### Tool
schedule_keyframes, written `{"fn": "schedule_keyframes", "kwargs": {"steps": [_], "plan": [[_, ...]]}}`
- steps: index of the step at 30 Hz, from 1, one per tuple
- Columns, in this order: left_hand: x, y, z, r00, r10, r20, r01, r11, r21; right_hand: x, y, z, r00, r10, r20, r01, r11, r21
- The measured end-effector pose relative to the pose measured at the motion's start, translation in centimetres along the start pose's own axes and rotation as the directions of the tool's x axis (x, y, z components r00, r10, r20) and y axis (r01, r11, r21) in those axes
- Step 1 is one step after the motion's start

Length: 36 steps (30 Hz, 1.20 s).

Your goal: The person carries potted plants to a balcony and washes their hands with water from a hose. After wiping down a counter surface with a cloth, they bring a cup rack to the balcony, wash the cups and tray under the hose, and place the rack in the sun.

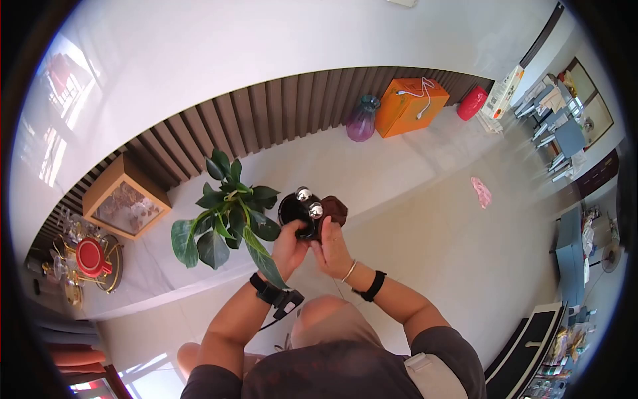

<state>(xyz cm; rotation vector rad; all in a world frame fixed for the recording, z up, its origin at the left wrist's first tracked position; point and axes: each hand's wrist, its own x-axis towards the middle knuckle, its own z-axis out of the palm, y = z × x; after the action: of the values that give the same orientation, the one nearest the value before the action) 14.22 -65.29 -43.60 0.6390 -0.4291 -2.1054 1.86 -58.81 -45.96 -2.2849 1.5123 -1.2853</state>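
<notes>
A round, glossy black object with two shiny silver balls on it is between my hands, at the front edge of the white ledge. My left hand grips its near side, thumb bent over the rim. My right hand is at its right side, fingers closed against a bunched brown cloth pressed to the object. Some fingertips are hidden under the object. Just left of it, a leafy green plant spreads over the ledge, one long leaf hanging over my left forearm.
On the ledge stand a wood-framed box, a red cup on a gold-rimmed tray, a purple-blue glass vase, an orange box with a white cable, and a red container. A pink cloth lies on the floor.
</notes>
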Motion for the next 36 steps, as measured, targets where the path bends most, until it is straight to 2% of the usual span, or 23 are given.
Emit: {"fn": "schedule_keyframes", "kwargs": {"steps": [1, 3, 4, 5, 7, 8, 10, 14, 16, 17, 18, 19, 20, 23, 25, 27, 28, 29, 31, 32, 33, 35, 36], "plan": [[-0.5, 0.0, 0.4, 1.0, -0.003, -0.006, 0.003, 1.0, -0.007, -0.5, 0.4, -0.3, 1.0, 0.004, 0.009, -0.004, 1.0, 0.001], [-1.8, 1.5, 3.0, 0.995, 0.02, 0.096, -0.019, 1.0, -0.012, 0.1, 1.7, -1.2, 0.997, 0.039, -0.069, -0.034, 0.997, 0.073], [-2.8, 2.4, 3.9, 0.985, 0.005, 0.174, -0.017, 0.998, 0.066, 1.0, 1.3, -2.4, 0.986, 0.122, -0.109, -0.103, 0.98, 0.168], [-2.7, 2.4, 3.7, 0.985, 0.004, 0.175, -0.015, 0.998, 0.064, 2.1, 0.8, -3.1, 0.967, 0.156, -0.203, -0.091, 0.951, 0.297], [-2.2, 2.3, 3.0, 0.928, -0.131, 0.349, 0.156, 0.987, -0.044, 3.7, -0.4, -4.5, 0.945, 0.216, -0.247, -0.049, 0.837, 0.545], [-1.8, 1.9, 2.6, 0.92, -0.128, 0.371, 0.12, 0.992, 0.043, 3.8, -0.4, -4.5, 0.945, 0.216, -0.244, -0.05, 0.838, 0.544], [-1.6, 1.5, 2.8, 0.935, -0.1, 0.34, 0.103, 0.995, 0.011, 4.0, -0.6, -4.2, 0.931, 0.305, -0.2, -0.147, 0.816, 0.56], [-0.6, 0.8, 2.6, 0.967, -0.053, 0.251, 0.069, 0.996, -0.053, 3.7, -0.7, -2.9, 0.898, 0.366, -0.245, -0.147, 0.774, 0.616], [-0.7, 0.5, 2.3, 0.969, -0.02, 0.246, 0.029, 0.999, -0.032, 3.5, -1.2, -3.1, 0.976, 0.062, -0.209, -0.013, 0.974, 0.227], [-0.7, 0.7, 2.4, 0.969, 0.013, 0.247, -0.011, 1.0, -0.007, 3.6, -1.5, -3.2, 0.986, -0.082, -0.145, 0.086, 0.996, 0.02], [-0.4, 0.2, 1.6, 0.969, 0.011, 0.247, -0.011, 1.0, -0.002, 3.7, -1.8, -3.2, 0.976, -0.209, -0.055, 0.197, 0.964, -0.18], [-0.1, -0.1, 1.0, 0.959, 0.097, 0.266, -0.117, 0.991, 0.062, 3.8, -1.9, -3.2, 0.948, -0.313, 0.059, 0.312, 0.878, -0.363], [0.2, -0.6, 0.4, 0.94, 0.178, 0.291, -0.221, 0.968, 0.121, 3.8, -2.5, -2.1, 0.935, -0.343, -0.093, 0.284, 0.878, -0.384], [-0.6, -0.4, 1.3, 0.948, 0.191, 0.256, -0.227, 0.967, 0.117, 4.7, -2.9, -2.3, 0.936, -0.313, -0.159, 0.195, 0.84, -0.506], [-1.6, 0.6, 2.8, 0.949, 0.181, 0.259, -0.219, 0.967, 0.129, 4.1, -1.1, -2.3, 0.91, -0.343, -0.234, 0.194, 0.849, -0.491], [-2.0, 1.4, 3.9, 0.949, 0.142, 0.281, -0.179, 0.978, 0.108, 3.6, 0.1, -2.5, 0.858, -0.322, -0.401, 0.221, 0.935, -0.277], [-1.6, 1.3, 3.7, 0.948, 0.112, 0.298, -0.148, 0.984, 0.099, 3.5, 0.0, -2.3, 0.857, -0.281, -0.432, 0.23, 0.959, -0.167], [-1.5, 1.0, 3.5, 0.949, 0.115, 0.295, -0.148, 0.984, 0.094, 3.2, 0.0, -2.3, 0.86, -0.281, -0.426, 0.231, 0.959, -0.166], [-1.4, 0.7, 3.4, 0.942, 0.107, 0.319, -0.144, 0.985, 0.095, 3.1, 0.2, -2.5, 0.798, 0.082, -0.596, -0.032, 0.995, 0.094], [-1.4, 0.7, 3.3, 0.941, 0.11, 0.32, -0.148, 0.984, 0.096, 3.7, 0.8, -2.8, 0.724, 0.323, -0.609, -0.132, 0.932, 0.338], [-1.6, 0.7, 3.1, 0.944, 0.065, 0.323, -0.101, 0.99, 0.096, 4.4, 2.0, -3.9, 0.635, 0.514, -0.577, -0.282, 0.849, 0.447], [-2.1, 0.6, 2.6, 0.947, 0.021, 0.32, -0.056, 0.993, 0.1, 3.9, 6.3, -5.5, 0.749, 0.586, -0.311, -0.214, 0.657, 0.723], [-2.1, 0.5, 2.3, 0.941, 0.026, 0.336, -0.085, 0.983, 0.163, 4.7, 5.7, -7.4, 0.752, 0.583, -0.309, -0.211, 0.656, 0.725]]}}
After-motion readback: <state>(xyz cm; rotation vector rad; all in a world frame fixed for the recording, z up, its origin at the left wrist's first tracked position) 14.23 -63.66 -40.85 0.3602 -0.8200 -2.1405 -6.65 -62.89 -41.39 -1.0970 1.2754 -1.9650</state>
